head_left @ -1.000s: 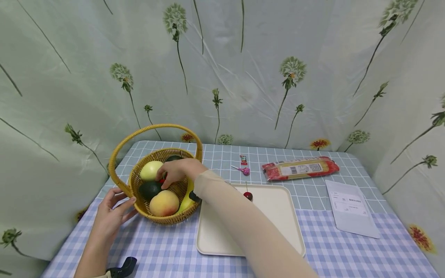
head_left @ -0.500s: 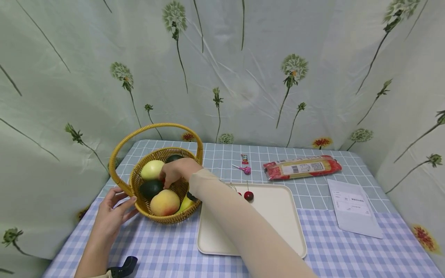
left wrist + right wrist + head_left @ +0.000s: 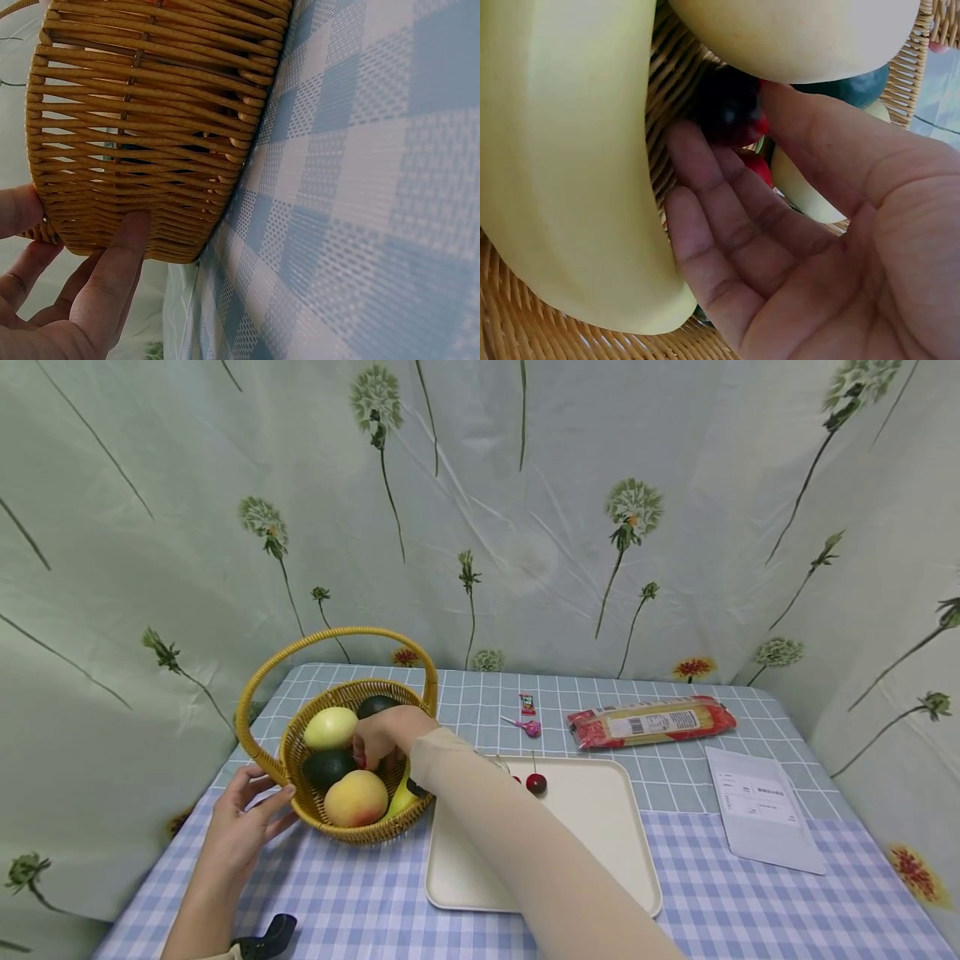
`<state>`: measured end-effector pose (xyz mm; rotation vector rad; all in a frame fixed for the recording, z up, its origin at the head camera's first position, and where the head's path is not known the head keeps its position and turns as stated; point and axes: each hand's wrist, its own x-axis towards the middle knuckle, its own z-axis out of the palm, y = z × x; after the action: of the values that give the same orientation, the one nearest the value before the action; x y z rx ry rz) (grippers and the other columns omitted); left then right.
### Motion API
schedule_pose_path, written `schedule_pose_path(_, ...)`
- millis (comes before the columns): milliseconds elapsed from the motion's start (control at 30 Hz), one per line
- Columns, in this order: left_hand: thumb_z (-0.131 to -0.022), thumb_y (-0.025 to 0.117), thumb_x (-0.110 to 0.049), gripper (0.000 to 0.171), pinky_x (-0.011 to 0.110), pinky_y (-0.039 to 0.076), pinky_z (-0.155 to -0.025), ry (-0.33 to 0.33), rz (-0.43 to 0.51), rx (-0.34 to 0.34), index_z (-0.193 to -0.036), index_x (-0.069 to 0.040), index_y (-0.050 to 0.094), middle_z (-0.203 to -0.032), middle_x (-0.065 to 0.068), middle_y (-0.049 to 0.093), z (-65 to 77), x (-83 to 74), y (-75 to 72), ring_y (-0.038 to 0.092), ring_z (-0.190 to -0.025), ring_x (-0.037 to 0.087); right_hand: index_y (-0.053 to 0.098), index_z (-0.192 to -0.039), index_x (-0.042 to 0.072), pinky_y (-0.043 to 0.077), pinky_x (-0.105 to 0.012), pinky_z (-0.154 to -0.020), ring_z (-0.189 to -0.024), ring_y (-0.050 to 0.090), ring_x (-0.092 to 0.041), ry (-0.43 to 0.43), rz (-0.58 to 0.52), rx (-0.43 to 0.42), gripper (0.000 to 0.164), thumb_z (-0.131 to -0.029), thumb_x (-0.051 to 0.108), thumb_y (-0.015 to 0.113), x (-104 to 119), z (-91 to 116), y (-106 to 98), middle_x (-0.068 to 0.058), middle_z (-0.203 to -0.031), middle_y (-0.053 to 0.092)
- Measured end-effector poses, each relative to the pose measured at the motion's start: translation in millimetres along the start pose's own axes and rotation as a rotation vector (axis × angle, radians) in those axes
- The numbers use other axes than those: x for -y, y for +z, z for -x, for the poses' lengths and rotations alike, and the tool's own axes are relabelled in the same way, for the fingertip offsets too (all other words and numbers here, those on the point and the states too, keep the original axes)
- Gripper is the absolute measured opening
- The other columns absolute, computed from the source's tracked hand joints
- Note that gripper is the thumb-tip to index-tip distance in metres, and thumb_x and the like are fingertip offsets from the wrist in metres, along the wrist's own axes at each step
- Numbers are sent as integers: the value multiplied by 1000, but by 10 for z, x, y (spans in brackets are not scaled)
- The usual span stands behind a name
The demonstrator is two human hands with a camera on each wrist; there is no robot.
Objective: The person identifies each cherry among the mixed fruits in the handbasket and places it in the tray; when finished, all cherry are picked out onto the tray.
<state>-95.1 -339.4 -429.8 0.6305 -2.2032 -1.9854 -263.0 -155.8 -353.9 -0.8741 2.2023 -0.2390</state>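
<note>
A yellow wicker basket (image 3: 360,837) with a tall handle stands at the left. It holds a peach (image 3: 356,799), a pale yellow-green fruit (image 3: 330,729), dark avocado-like fruits (image 3: 327,769) and a banana (image 3: 400,800). My left hand (image 3: 243,814) holds the basket's near-left side by the handle's foot, thumb at the rim and fingers against the weave (image 3: 150,135). Inside the basket is my right hand (image 3: 381,735). In the right wrist view, its thumb and fingers pinch a dark red cherry (image 3: 731,109); another red fruit (image 3: 756,166) shows behind.
Right of the basket lies a cream tray (image 3: 592,852), partly under my right forearm, with a stemmed cherry (image 3: 536,784) and part of another. Behind are a lollipop (image 3: 531,728) and small red packet (image 3: 527,704). Farther right lie a noodle pack (image 3: 652,722) and grey pouch (image 3: 763,810).
My right hand has reached deeper into the basket, and its fingers have closed on a cherry. The left hand stays on the basket's side.
</note>
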Motion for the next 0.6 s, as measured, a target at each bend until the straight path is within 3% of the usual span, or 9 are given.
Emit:
schedule_pose_path(233,-104,71,-9,37,22,64,-82,-10,-3,-2,-135,-16,50,-129,-1,51,0,-6,9,67,-98,-2,68,-105,19,59,-25,-81,-97,71,-14,-27,13,13,14,-101,7,71,-17,45,12,9,-98,62)
schedule_pose_path(400,-104,70,-9,37,22,64,-82,-19,-4,-3,-135,-17,50,-130,0,50,-2,-9,13,67,-98,-2,68,-102,19,62,-27,-90,-97,70,-14,-51,9,27,14,-100,5,71,-42,46,11,9,-95,61)
schedule_pose_path(600,-105,69,-9,38,21,64,-81,-28,-15,-9,-136,-16,50,-135,3,48,0,-8,14,66,-98,-2,73,-111,16,62,-30,-94,-105,74,-18,-70,19,26,11,-101,10,72,-77,45,-3,5,-104,70)
